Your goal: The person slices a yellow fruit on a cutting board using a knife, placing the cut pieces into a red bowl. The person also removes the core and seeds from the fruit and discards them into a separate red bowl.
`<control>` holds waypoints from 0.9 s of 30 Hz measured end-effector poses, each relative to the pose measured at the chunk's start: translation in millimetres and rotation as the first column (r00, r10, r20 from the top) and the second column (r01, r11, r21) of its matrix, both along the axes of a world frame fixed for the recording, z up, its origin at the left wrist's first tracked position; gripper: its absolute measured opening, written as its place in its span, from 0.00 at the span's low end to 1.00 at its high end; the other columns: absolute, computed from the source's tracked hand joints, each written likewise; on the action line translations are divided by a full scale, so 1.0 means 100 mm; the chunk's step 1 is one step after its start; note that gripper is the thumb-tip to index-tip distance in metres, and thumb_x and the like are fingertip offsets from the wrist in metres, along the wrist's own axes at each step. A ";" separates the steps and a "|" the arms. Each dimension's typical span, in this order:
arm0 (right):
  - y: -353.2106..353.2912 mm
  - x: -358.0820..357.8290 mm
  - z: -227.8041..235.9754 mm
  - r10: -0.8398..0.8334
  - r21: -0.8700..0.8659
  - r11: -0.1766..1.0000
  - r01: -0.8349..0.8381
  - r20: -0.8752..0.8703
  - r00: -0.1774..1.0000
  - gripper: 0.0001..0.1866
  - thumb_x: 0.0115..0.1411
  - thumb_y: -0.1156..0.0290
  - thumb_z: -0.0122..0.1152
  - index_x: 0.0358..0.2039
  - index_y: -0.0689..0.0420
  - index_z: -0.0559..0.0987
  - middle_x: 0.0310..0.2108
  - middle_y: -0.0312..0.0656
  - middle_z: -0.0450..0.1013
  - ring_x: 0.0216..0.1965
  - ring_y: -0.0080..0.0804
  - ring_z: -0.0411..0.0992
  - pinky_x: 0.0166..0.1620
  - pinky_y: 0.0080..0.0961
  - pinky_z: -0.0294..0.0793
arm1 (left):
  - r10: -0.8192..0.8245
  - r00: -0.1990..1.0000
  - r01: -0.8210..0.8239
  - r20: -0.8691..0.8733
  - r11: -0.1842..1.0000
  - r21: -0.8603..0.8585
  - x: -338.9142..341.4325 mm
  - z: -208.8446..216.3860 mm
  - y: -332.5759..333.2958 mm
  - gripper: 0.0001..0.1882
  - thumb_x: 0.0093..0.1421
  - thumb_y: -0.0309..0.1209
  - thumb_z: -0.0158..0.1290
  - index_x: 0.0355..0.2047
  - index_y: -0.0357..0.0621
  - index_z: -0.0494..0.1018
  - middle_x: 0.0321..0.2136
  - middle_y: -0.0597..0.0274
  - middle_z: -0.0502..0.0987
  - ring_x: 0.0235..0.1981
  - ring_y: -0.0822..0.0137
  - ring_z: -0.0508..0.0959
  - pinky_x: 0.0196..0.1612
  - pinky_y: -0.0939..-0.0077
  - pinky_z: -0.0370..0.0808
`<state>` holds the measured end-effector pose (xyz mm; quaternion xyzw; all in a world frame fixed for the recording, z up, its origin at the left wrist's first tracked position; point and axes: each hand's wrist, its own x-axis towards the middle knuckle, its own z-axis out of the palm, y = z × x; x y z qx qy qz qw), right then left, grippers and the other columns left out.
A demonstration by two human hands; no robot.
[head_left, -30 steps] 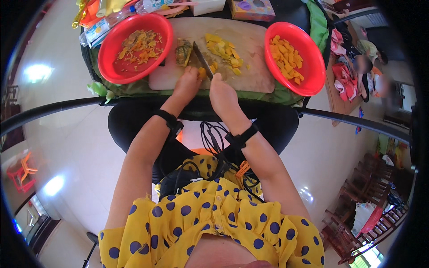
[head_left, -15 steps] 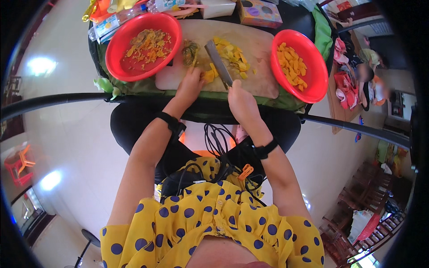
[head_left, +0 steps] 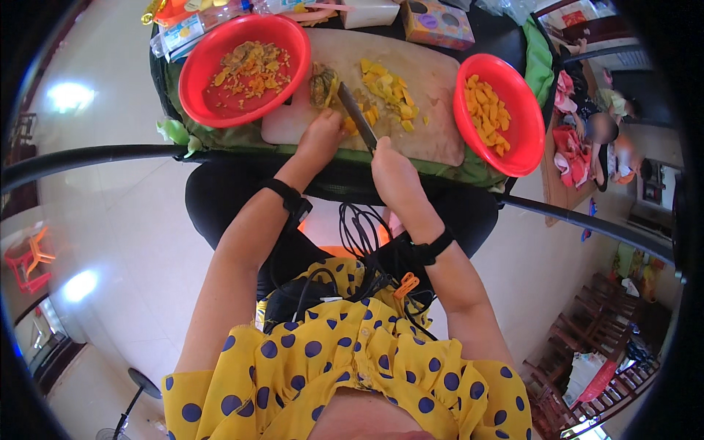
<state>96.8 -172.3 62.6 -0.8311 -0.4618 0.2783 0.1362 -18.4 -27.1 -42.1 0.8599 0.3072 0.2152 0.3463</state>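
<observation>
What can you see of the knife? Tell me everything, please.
The knife has a long, dark grey blade that looks like metal. The right hand grips its near end, hiding most of the handle. The blade slants over the pale cutting board, its far end pointing forward and leftward, beside cut yellow-orange pieces. Whether its edge touches them or the board is unclear.

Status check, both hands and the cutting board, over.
Right hand gripping knife. Left hand at orange pieces beside knife. Green-skinned chunk just beyond left hand; yellow scraps lie on cutting board right of knife.
</observation>
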 end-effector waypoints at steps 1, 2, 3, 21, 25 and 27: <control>0.01 -0.02 -0.04 0.006 0.003 1.000 -0.006 0.015 1.000 0.09 0.68 0.70 0.39 0.39 0.63 0.63 0.29 0.65 0.74 0.36 0.69 0.73 0.40 0.58 0.71 | 0.006 1.000 -0.006 -0.014 1.000 -0.004 0.01 -0.02 -0.01 0.11 0.55 0.26 0.60 0.33 0.36 0.70 0.34 0.44 0.74 0.38 0.40 0.75 0.41 0.51 0.73; 0.01 -0.02 -0.07 0.010 0.008 1.000 -0.010 0.028 1.000 0.09 0.68 0.69 0.38 0.39 0.63 0.63 0.29 0.66 0.74 0.37 0.69 0.73 0.42 0.58 0.71 | 0.011 1.000 -0.011 -0.028 1.000 -0.006 0.02 0.00 -0.02 0.10 0.55 0.26 0.60 0.33 0.36 0.70 0.35 0.44 0.74 0.39 0.40 0.75 0.41 0.51 0.73; 0.02 -0.03 -0.12 0.013 0.012 1.000 -0.013 0.042 0.999 0.10 0.68 0.69 0.37 0.39 0.63 0.63 0.30 0.67 0.74 0.38 0.69 0.73 0.43 0.58 0.70 | 0.014 0.999 -0.015 -0.043 1.000 -0.008 0.04 0.01 -0.03 0.10 0.55 0.26 0.60 0.33 0.36 0.71 0.35 0.45 0.74 0.39 0.40 0.75 0.42 0.51 0.73; 0.32 -0.15 -0.43 -0.043 0.060 0.997 0.041 0.036 0.998 0.11 0.68 0.71 0.37 0.42 0.65 0.65 0.32 0.68 0.75 0.37 0.66 0.76 0.41 0.55 0.75 | 0.053 0.995 -0.047 -0.079 0.996 0.082 0.06 -0.02 0.03 0.10 0.54 0.26 0.58 0.34 0.36 0.72 0.35 0.41 0.74 0.40 0.38 0.76 0.43 0.49 0.74; 0.15 -0.03 -0.15 -0.069 0.070 0.995 0.067 0.030 0.997 0.12 0.70 0.66 0.38 0.39 0.63 0.63 0.30 0.66 0.75 0.36 0.67 0.75 0.41 0.59 0.72 | 0.149 0.989 -0.150 -0.008 0.989 -0.010 0.04 0.02 -0.04 0.08 0.58 0.28 0.58 0.30 0.34 0.73 0.34 0.41 0.74 0.38 0.39 0.75 0.41 0.50 0.74; 0.04 -0.04 -0.13 -0.125 0.070 0.990 0.122 0.041 0.991 0.11 0.69 0.66 0.43 0.38 0.62 0.62 0.29 0.66 0.74 0.35 0.68 0.73 0.39 0.61 0.70 | 0.161 0.986 -0.161 -0.036 0.987 0.013 0.05 0.04 -0.06 0.09 0.59 0.29 0.57 0.31 0.34 0.73 0.34 0.41 0.74 0.37 0.39 0.76 0.41 0.50 0.74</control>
